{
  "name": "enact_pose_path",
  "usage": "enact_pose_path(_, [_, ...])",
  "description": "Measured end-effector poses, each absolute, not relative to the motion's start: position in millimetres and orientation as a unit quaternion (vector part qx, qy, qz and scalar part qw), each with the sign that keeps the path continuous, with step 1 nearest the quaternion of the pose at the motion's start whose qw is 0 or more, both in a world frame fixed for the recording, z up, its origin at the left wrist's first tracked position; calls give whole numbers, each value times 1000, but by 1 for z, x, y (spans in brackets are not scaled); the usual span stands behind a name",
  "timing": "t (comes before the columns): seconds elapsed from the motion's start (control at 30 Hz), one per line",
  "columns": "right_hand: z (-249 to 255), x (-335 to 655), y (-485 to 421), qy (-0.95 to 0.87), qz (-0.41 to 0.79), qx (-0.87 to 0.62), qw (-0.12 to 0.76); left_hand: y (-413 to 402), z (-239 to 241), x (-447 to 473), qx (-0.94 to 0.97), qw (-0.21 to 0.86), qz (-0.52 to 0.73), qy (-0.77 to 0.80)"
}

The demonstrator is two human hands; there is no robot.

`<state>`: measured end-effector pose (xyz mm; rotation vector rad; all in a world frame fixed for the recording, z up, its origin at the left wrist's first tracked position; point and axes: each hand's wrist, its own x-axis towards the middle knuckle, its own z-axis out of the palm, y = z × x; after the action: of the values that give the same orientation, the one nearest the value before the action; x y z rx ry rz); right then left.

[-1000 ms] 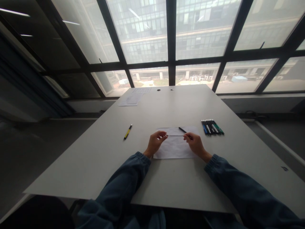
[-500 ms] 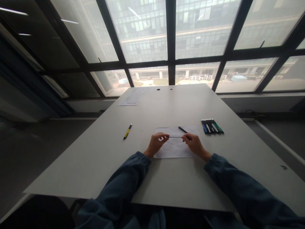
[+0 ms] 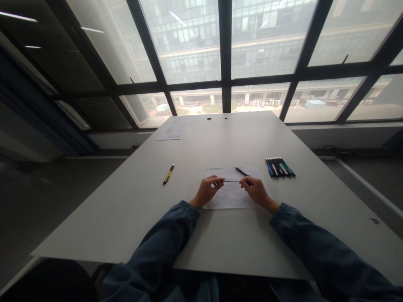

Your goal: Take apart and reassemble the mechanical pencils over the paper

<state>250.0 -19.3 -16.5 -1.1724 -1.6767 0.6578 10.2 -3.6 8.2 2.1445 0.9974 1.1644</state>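
Between my two hands a thin dark rod, by its look a pen refill (image 3: 232,181), is stretched level above a white sheet of paper (image 3: 229,200). My left hand (image 3: 208,191) pinches its left end with thumb and fingertips. The right end sits in the closed fingers of my right hand (image 3: 257,192). Just beyond my right hand, a black pen part (image 3: 242,171) lies slanted on the paper, its lower end partly behind the fingers.
A yellow and black pen (image 3: 168,174) lies on the white table (image 3: 132,218) at left. Several pens in a row (image 3: 280,167) are at right. Printed sheets (image 3: 171,131) lie at the far left corner. Large windows (image 3: 261,37) rise behind the table.
Both hands stay almost where they were, with the refill still between them. Only a very slight shift shows.
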Motion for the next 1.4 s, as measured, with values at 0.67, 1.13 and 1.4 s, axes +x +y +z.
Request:
enact_pose_path(0.67, [-35, 261, -4, -679, 21, -634, 370, 7, 0, 4, 688, 255, 497, 464])
enact_pose_path(1.13, [-25, 257, -8, -709, 34, -605, 360, 10, -2, 3, 657, 251, 509, 497])
enact_pose_path(1.4, [-18, 255, -11, -708, 23, -547, 446, 8, 0, 2, 643, 236, 537, 492])
